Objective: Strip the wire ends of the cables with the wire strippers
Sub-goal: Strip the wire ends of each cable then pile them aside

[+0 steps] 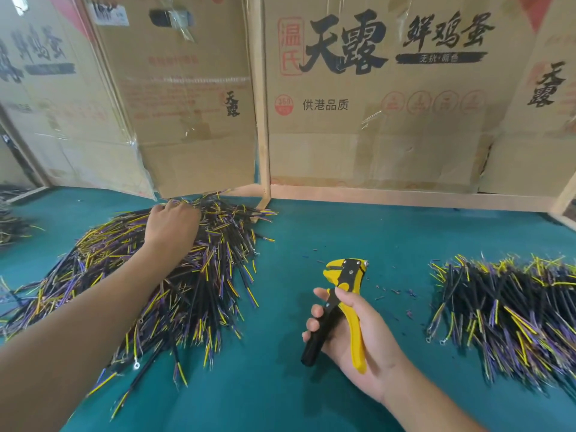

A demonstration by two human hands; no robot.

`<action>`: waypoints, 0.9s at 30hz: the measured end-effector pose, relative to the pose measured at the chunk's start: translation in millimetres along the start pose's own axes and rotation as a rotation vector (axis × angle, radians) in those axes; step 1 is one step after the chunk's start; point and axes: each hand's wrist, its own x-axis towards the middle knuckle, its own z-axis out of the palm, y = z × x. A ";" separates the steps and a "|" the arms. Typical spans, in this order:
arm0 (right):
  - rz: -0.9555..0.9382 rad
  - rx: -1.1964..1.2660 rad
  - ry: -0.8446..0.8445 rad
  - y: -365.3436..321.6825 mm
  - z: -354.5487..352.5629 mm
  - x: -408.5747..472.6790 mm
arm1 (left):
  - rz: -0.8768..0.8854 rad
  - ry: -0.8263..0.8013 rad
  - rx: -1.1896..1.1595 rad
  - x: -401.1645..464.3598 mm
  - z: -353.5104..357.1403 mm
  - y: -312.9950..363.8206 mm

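A big heap of black cables [174, 275] with yellow and purple wire ends covers the left of the green table. My left hand [170, 224] reaches onto the far top of this heap, fingers bent down into the cables; whether they grip one is hidden. My right hand [346, 332] holds the yellow and black wire strippers [343, 304] by the handles above the table's middle, jaws pointing away and up. Nothing sits in the jaws. A second heap of the same cables [511, 310] lies on the right.
Cardboard boxes [374, 98] with printed characters stand as a wall along the back, held by a wooden frame [265, 169]. Small bits of stripped insulation [392, 293] lie scattered on the green table top [274, 385]. More cables [12, 226] lie at the far left edge.
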 end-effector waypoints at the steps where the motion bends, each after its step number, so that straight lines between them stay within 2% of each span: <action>1: 0.002 -0.004 -0.001 -0.2 -0.2 0.1 | 0.004 0.029 -0.030 -1.0 -5.7 0.3; 5: -0.003 -0.004 0.003 0.2 -2.1 1.3 | -0.055 0.240 -0.295 -8.7 -34.7 1.9; 7: -0.003 -0.004 0.013 -0.6 -3.3 2.8 | -0.115 0.229 -0.666 -20.3 -48.6 11.2; 9: -0.002 0.001 0.018 -1.5 -4.0 3.6 | -0.138 0.028 -1.282 -38.7 -55.2 34.2; 10: -0.004 0.002 0.020 -1.8 -4.6 4.0 | -0.154 -0.093 -1.513 -50.5 -54.1 49.7; 12: -0.007 0.002 0.026 -2.3 -6.1 5.1 | -0.196 -0.266 -1.746 -74.1 -44.5 79.5; 17: -0.020 0.005 0.033 -4.2 -9.4 7.7 | -0.262 -0.415 -1.985 -103.3 -21.3 119.8; 27: 0.001 0.003 0.044 -0.6 -10.8 10.7 | -0.214 -0.365 -2.066 -103.9 -18.1 131.1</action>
